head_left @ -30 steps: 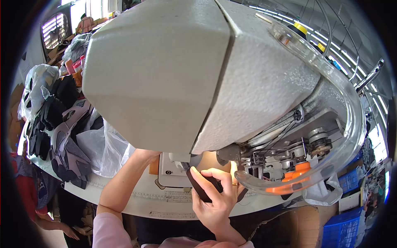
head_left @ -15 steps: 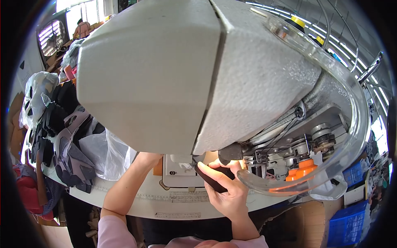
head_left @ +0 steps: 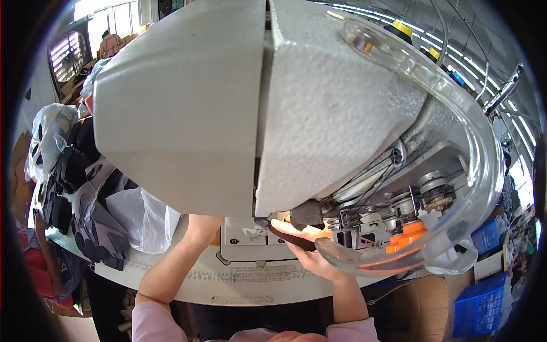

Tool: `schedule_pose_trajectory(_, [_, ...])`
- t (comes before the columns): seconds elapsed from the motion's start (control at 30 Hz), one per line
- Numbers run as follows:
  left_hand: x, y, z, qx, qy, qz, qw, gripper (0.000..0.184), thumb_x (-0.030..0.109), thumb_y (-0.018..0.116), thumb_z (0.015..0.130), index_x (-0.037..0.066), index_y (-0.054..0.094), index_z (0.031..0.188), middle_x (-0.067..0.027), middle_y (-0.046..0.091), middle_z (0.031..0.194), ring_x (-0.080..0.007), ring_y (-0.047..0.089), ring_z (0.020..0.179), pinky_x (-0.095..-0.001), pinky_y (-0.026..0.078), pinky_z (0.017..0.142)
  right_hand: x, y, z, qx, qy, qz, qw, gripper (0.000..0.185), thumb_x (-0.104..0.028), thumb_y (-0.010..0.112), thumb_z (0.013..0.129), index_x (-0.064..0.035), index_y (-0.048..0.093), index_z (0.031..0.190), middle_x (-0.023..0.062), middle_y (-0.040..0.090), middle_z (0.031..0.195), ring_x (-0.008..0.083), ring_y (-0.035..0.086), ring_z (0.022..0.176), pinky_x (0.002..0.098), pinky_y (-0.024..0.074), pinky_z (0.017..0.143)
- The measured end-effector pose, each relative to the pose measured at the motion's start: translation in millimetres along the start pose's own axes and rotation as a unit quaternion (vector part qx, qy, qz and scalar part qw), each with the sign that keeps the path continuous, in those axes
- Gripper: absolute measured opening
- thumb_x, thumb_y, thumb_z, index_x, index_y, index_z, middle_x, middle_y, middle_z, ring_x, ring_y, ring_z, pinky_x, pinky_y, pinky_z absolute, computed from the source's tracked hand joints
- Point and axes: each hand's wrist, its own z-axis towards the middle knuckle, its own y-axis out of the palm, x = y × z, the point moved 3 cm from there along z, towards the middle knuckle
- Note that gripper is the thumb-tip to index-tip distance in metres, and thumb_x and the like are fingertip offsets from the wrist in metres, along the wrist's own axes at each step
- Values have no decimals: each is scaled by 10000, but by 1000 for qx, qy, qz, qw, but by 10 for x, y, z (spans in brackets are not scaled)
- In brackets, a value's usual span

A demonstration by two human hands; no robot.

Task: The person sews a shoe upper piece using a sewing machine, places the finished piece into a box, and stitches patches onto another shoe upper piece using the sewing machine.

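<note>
A large pale sewing machine head (head_left: 176,114) fills the upper middle and covers part of the work. My right hand (head_left: 313,259) grips a curved black piece of material (head_left: 292,239) just right of the needle area, under the lamp light. Some of its fingers run along the piece's far side; others are hidden by the piece and the machine. My left hand (head_left: 204,224) reaches in behind the machine head from the left. Only its wrist end shows, so its fingers are out of sight. Between both hands lies the light bed plate (head_left: 245,253).
Grey and black cut pieces (head_left: 99,219) and a clear plastic bag (head_left: 145,216) lie on the left of the white table (head_left: 188,285). Orange thread tension knobs (head_left: 411,233) and a clear curved guard (head_left: 478,171) are at right. Blue crates (head_left: 480,308) stand lower right.
My right hand has turned and moved farther in, around the black piece, which now lies at a flatter angle. The view has shifted slightly, so the machine head appears farther left.
</note>
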Motion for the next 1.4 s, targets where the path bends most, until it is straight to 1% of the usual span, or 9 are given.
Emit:
schedule_pose_trajectory(0.17, [-56,4,-15,9,4,23,1000,130,-114,524,819,-5,582,861,-15,570,815,-110,504,750,-263,442,646,50,-13,3,-27,0,-50,998,474,-223,498,975,-43,411,1405,98,448,1420,175,472,1268,316,418,1069])
schedule_pose_trajectory(0.33, [-81,45,-6,30,-41,-61,997,119,-88,531,848,-4,590,908,-28,582,854,-116,524,781,-274,463,677,118,-6,202,197,-120,88,969,314,-228,778,764,-92,689,1033,50,704,926,214,673,791,318,530,714])
schedule_pose_trajectory(0.4, [22,72,-4,36,-52,-71,996,115,-81,532,854,-2,590,914,-27,582,858,-115,528,789,-275,466,682,215,-2,166,174,-109,-22,979,297,-242,779,765,-87,687,1001,48,700,913,215,671,792,321,530,726])
schedule_pose_trajectory(0.57, [55,90,-51,37,-102,-120,987,108,-70,525,862,1,584,917,-23,577,860,-113,533,786,-273,464,674,543,159,39,91,10,16,996,348,-300,735,810,-90,644,1073,40,671,1030,194,621,960,337,483,874])
schedule_pose_trajectory(0.83, [-52,50,-73,52,-61,-45,996,76,-45,531,861,14,557,902,-18,559,843,-111,501,747,-281,441,637,448,-108,54,66,-29,-29,997,388,-343,715,822,-95,635,1109,36,662,1087,187,612,1013,359,460,927])
schedule_pose_trajectory(1.17, [89,112,-11,67,-161,-342,923,52,65,504,912,66,554,924,4,540,864,-95,508,785,-277,443,692,594,-154,139,108,-66,-93,988,440,-396,691,836,-101,623,1155,31,651,1159,179,601,1078,387,431,994])
schedule_pose_trajectory(1.27, [483,129,29,82,-280,-377,879,54,58,488,920,74,539,919,8,533,804,-97,517,704,-264,428,622,854,-286,9,116,-82,-187,972,455,-412,683,841,-102,619,1168,30,648,1181,177,598,1097,395,423,1014])
schedule_pose_trajectory(1.37, [434,54,25,96,-98,-306,942,80,72,491,940,66,525,867,18,515,723,-83,485,608,-235,381,548,868,-446,-51,118,57,-298,946,421,-390,691,825,-92,624,1115,47,650,1151,195,603,1067,413,417,1010])
schedule_pose_trajectory(1.4, [483,91,6,151,-56,-276,948,272,145,512,973,58,497,715,31,473,625,-56,444,550,-218,335,492,757,-488,-57,107,141,-335,925,378,-356,704,807,-80,630,1053,65,655,1108,214,610,1023,425,418,993])
